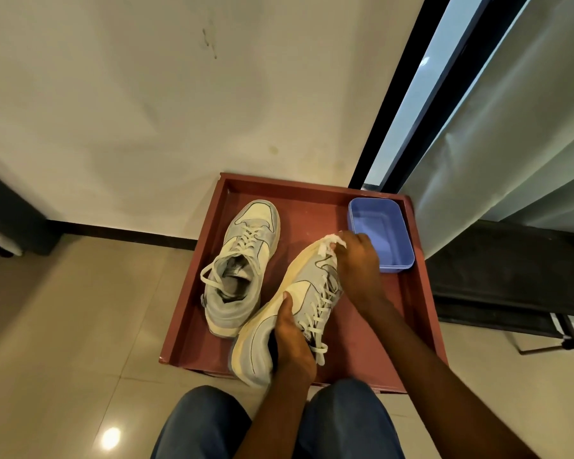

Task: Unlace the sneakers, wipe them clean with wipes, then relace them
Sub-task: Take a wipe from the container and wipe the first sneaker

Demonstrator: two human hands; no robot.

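Grey and cream, the tilted sneaker [299, 293] is lying between the two hands, rolled onto its side with the toe pointing away from the person. The left hand [290, 346] is gripping it at the collar, thumb lying along the side panel and fingers tucked into the opening. The right hand [358, 266] is curling over the toe end, pinching a crumpled white wipe [332, 241] against the toe. Its lace [318, 313] is still threaded, the loose ends dangling just right of the left hand.

Two sneakers are showing: the second sneaker [242, 263] is sitting upright well to the left of both hands, also laced. One wipe is in view. One blue plastic tub [380, 233] is sitting just beyond the right hand. Everything is resting in one red-brown tray [193, 313].

A small tongue label is showing by the left hand, too blurred to read.
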